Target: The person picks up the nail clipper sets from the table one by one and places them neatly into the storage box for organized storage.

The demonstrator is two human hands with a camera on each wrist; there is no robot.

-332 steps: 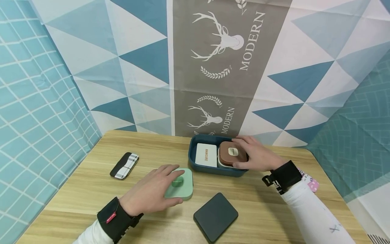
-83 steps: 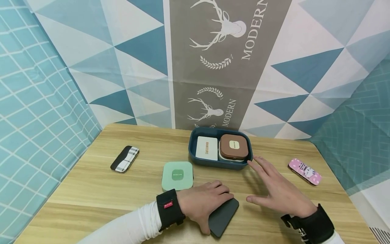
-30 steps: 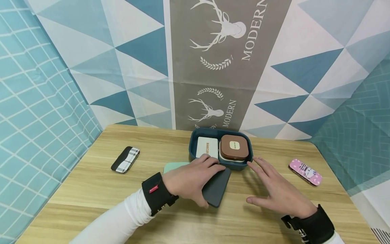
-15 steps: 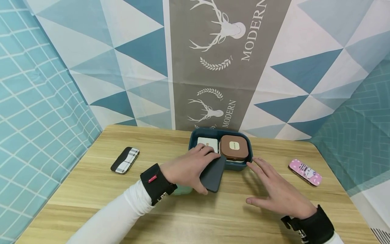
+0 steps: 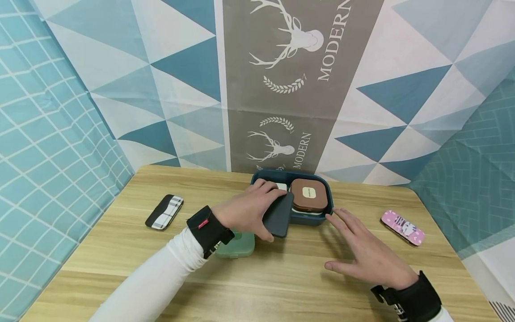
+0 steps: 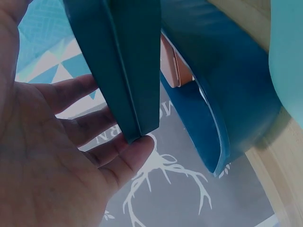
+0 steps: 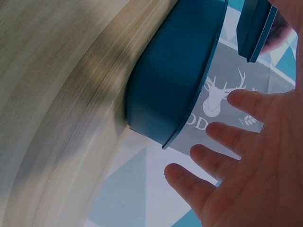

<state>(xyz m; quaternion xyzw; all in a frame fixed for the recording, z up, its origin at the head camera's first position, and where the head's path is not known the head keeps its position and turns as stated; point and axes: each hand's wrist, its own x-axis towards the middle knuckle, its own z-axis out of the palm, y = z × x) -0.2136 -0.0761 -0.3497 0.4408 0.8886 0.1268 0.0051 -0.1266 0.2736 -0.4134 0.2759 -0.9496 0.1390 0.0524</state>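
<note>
My left hand (image 5: 245, 209) grips a dark, flat, rounded case (image 5: 278, 218) by its edges, holding it tilted over the left part of a blue tray (image 5: 309, 219). In the left wrist view, thumb and fingers pinch the slim case (image 6: 124, 66), which has a seam along its side, above the tray wall (image 6: 241, 75). Inside the tray sit a brown square case (image 5: 306, 193) and a white box (image 5: 282, 186), the latter mostly hidden. My right hand (image 5: 372, 255) has its fingers spread, fingertips right at the tray's right front corner.
Partly under my left wrist, a mint green case (image 5: 237, 248) lies on the wooden table (image 5: 289, 286). A black and plaid slim case (image 5: 165, 213) is at the left, a pink patterned one (image 5: 403, 228) at the right. Patterned cloth hangs behind the tray.
My left hand has left the green case, picked up the dark case from the table's front and carried it up over the tray. My right hand has moved off the brown case to the tray's corner.
</note>
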